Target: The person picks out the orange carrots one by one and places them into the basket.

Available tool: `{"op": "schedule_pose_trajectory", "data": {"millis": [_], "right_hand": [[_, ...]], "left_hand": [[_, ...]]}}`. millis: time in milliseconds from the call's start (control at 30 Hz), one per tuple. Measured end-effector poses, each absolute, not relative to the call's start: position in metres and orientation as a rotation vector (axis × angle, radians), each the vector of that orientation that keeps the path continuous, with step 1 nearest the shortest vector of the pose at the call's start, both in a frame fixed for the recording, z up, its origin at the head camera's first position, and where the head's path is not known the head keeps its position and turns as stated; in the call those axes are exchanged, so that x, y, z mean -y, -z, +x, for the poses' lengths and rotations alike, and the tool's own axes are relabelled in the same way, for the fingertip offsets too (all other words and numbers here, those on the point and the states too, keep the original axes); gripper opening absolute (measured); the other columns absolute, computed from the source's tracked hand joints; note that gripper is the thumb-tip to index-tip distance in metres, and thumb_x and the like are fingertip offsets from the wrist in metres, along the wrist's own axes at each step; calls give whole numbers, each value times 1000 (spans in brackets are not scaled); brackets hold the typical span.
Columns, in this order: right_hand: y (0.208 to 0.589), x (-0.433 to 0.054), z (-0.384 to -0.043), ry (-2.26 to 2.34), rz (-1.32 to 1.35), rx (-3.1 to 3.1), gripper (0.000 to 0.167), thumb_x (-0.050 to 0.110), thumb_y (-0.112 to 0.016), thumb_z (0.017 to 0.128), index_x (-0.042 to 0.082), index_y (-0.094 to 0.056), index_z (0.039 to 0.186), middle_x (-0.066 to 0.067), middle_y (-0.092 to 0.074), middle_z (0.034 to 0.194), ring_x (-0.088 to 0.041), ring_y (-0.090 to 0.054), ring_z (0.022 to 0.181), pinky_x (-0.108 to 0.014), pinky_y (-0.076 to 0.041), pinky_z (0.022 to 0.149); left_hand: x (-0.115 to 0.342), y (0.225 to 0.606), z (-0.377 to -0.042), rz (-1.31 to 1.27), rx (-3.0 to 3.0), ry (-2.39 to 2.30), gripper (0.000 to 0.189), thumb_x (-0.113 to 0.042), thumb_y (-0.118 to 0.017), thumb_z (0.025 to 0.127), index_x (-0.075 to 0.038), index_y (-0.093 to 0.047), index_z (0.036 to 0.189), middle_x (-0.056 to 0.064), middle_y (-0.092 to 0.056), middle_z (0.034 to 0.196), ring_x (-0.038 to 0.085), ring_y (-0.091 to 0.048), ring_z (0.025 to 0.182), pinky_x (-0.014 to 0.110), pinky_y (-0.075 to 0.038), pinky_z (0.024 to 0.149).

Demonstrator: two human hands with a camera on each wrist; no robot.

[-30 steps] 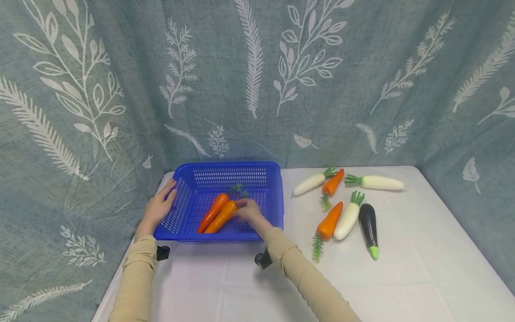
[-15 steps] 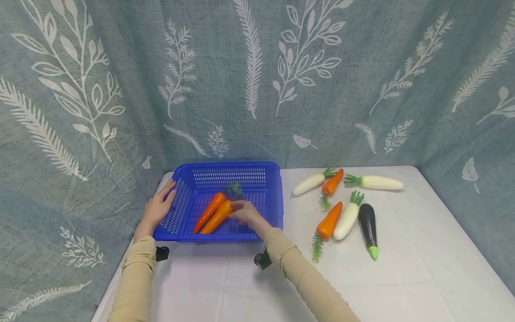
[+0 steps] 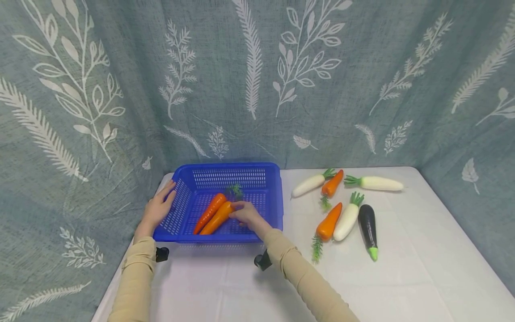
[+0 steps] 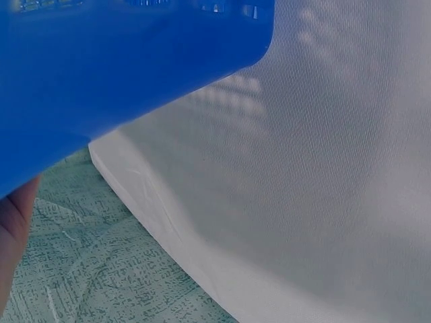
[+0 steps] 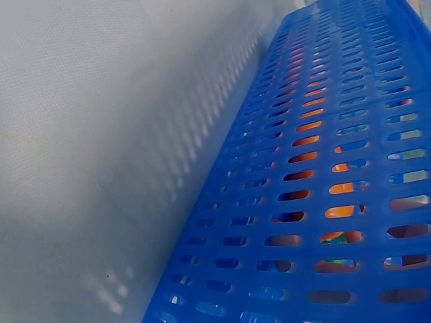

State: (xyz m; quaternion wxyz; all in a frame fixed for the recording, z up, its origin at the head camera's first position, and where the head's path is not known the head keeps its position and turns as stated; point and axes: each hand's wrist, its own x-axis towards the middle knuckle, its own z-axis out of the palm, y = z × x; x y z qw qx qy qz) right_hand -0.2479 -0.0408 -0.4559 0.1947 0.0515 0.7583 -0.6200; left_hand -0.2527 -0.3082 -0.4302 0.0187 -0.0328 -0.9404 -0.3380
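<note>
In the head view, a blue slotted plastic basket (image 3: 227, 166) stands on the table with two orange carrots inside, lying side by side at a slant. My right hand (image 3: 248, 214) reaches over the front rim and pinches the thick upper end of the nearer carrot (image 3: 217, 218). The other carrot (image 3: 210, 213) lies to its left, and feathery green leaves (image 3: 235, 190) show behind them. My left hand (image 3: 158, 209) rests on the basket's left rim with its fingers extended. The right wrist view shows orange carrot and parts of the hand through the basket's slots (image 5: 303, 158).
Right of the basket, on the white tabletop (image 3: 406, 250), lie two carrots (image 3: 329, 222) (image 3: 332, 183), white radishes (image 3: 347, 222) (image 3: 309, 184) (image 3: 380, 183) with green tops, and a dark eggplant (image 3: 368, 226). A patterned grey-green curtain (image 3: 225, 80) surrounds the table's back and sides.
The right hand and both carrots in the basket shifted slightly left between the first two frames; since then they have barely moved. The left hand stays on the rim.
</note>
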Motion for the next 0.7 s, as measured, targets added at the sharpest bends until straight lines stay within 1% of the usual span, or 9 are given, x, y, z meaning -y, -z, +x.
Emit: {"op": "schedule_pose_trajectory", "data": {"millis": [167,400,700], "right_hand": [[457,41,-248,1732,147,-2129,36,2,-66,90,-1,-63,125,-17,-59,126,-30,-61,103,-45,-54,90],[457,41,-249,1739,146,-2110,37,3,-66,90,0,-62,126,-18,-57,127,-33,-60,106,-45,-53,90],[457,40,-249,1753,146,-2095,38,3,-66,90,0,-62,127,-18,-56,128,-33,-60,107,-47,-52,92]], "left_hand": [[308,430,-253,-97,2918,1054,54,-30,-31,107,4,-30,150,19,-20,158,49,-20,140,67,-14,110],[308,430,-252,-98,2921,1050,54,-30,-31,108,3,-29,150,19,-19,159,49,-19,141,66,-13,111],[309,431,-253,-101,2915,1049,54,-30,-31,107,3,-30,150,19,-20,158,49,-20,140,66,-15,111]]}}
